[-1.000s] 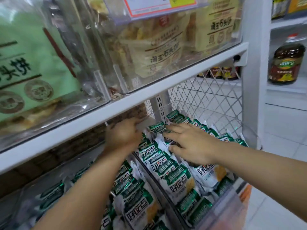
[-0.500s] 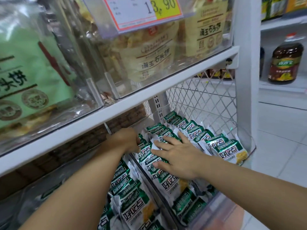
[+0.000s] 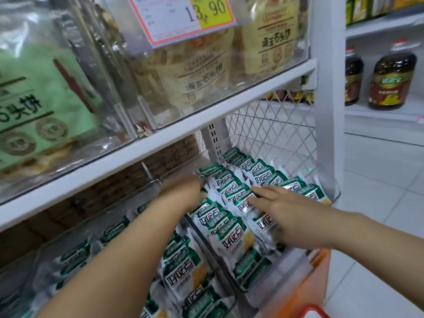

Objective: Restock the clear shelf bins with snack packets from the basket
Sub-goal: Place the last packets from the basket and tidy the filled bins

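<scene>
Green-and-white snack packets (image 3: 231,228) lie in overlapping rows inside a clear shelf bin (image 3: 282,267) on the lower shelf. My right hand (image 3: 284,214) lies flat on the packets in the middle of this bin, fingers straight and spread. My left hand (image 3: 183,191) reaches under the upper shelf to the back of the rows; its fingers are blurred and partly hidden. A second clear bin (image 3: 68,239) to the left holds more of the same packets (image 3: 183,269). A red basket rim (image 3: 314,312) shows at the bottom right.
The white upper shelf (image 3: 183,131) hangs low over the bins, carrying clear bins of beige and green bags and a price tag (image 3: 183,17). A white mesh panel (image 3: 273,131) and post (image 3: 328,88) close the right side. Dark bottles (image 3: 390,81) stand beyond.
My right hand has slid back toward me along the packet rows, uncovering the far packets. The left hand stays at the back of the rows. The camera view has tilted slightly.
</scene>
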### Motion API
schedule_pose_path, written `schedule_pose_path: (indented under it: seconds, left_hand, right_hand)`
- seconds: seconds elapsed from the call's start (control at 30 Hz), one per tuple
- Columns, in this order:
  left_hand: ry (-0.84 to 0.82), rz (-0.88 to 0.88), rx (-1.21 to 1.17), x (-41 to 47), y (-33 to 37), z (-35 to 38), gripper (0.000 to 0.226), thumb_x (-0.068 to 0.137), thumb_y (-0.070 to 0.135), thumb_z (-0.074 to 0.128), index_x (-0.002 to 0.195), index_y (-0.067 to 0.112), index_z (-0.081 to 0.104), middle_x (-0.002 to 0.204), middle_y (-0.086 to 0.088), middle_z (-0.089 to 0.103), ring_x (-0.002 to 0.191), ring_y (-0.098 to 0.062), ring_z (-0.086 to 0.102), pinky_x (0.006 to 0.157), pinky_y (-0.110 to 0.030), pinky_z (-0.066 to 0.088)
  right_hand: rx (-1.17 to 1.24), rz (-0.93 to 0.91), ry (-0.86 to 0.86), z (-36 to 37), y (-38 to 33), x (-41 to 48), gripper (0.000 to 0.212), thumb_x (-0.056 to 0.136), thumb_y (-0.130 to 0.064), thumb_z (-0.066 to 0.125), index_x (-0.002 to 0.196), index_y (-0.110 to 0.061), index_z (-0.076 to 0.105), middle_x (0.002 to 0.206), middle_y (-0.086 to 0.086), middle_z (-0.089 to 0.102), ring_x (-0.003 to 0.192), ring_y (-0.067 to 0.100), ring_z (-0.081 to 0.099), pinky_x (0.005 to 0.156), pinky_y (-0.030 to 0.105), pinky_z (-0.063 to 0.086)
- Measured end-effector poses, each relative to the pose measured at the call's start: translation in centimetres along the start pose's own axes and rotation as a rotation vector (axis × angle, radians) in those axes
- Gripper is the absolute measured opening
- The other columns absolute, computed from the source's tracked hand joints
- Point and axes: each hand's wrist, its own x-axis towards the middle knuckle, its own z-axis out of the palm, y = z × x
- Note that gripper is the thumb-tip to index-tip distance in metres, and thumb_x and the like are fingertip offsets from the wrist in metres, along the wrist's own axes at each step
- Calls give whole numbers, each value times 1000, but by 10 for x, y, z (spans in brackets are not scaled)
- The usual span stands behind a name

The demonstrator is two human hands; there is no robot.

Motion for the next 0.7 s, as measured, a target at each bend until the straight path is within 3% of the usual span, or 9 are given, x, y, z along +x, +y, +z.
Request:
schedule_pose_path:
  seconds: [0.13, 0.27, 0.4, 0.47, 0.53, 0.6, 0.63, 0.7]
  left_hand:
    - [-1, -27, 82, 4, 0, 3, 28, 100, 35, 42, 115, 16, 58, 108, -3, 60, 97, -23, 57, 75, -31, 41]
    - [-41, -24, 228, 4, 0, 6, 25, 100, 33, 42, 111, 16, 56, 98, -2, 59, 94, -24, 58, 78, -34, 48]
    - [4, -81, 222, -3, 8, -2, 26, 98, 22, 44, 122, 15, 53, 87, 1, 54, 86, -22, 53, 79, -34, 43]
    - [186, -86, 171, -14, 16, -10, 19, 96, 18, 47, 112, 19, 57, 99, 0, 60, 88, -22, 52, 86, -35, 38]
    - [295, 20, -17, -31, 26, -14, 22, 96, 32, 49, 115, 22, 55, 116, -3, 61, 96, -22, 56, 87, -33, 39]
    - [49, 131, -213, -50, 37, -15, 63, 89, 61, 47, 142, 29, 34, 147, -3, 39, 127, -24, 45, 103, -42, 38]
    - [-101, 150, -186, -58, 41, -14, 82, 83, 71, 46, 149, 32, 18, 157, 1, 19, 140, -25, 28, 112, -50, 27]
    - [-249, 164, -53, -63, 45, -10, 100, 78, 74, 51, 151, 34, -4, 160, 4, -7, 147, -24, 5, 116, -55, 10]
  right_hand:
    - [-135, 1, 34, -5, -1, 7, 84, 86, -8, 61, 151, -29, 12, 159, -2, 9, 143, 20, 19, 116, 39, 19]
    - [-172, -1, 72, -4, 0, 10, 70, 81, -9, 65, 141, -27, 33, 141, 0, 35, 123, 19, 47, 108, 40, 28]
    - [-168, 21, 47, -3, 7, 5, 58, 79, -12, 62, 132, -30, 46, 136, -1, 31, 123, 19, 45, 115, 42, 14]
    - [-169, 23, 45, -5, 10, 3, 56, 78, -16, 65, 129, -34, 50, 133, -2, 32, 125, 18, 42, 116, 42, 10]
    - [-213, -11, 75, -6, 13, 3, 54, 78, -23, 68, 127, -37, 50, 130, -4, 36, 124, 17, 39, 115, 41, 12]
    - [-272, -56, 136, -4, 13, 3, 52, 79, -28, 68, 126, -37, 49, 126, -6, 40, 122, 16, 37, 114, 39, 13]
    - [-303, -81, 174, -4, 13, 4, 51, 79, -30, 67, 126, -38, 48, 124, -7, 41, 122, 16, 36, 113, 38, 13]
    - [-341, -123, 250, -6, 12, 5, 50, 80, -32, 67, 126, -38, 48, 123, -8, 43, 120, 16, 35, 107, 35, 17]
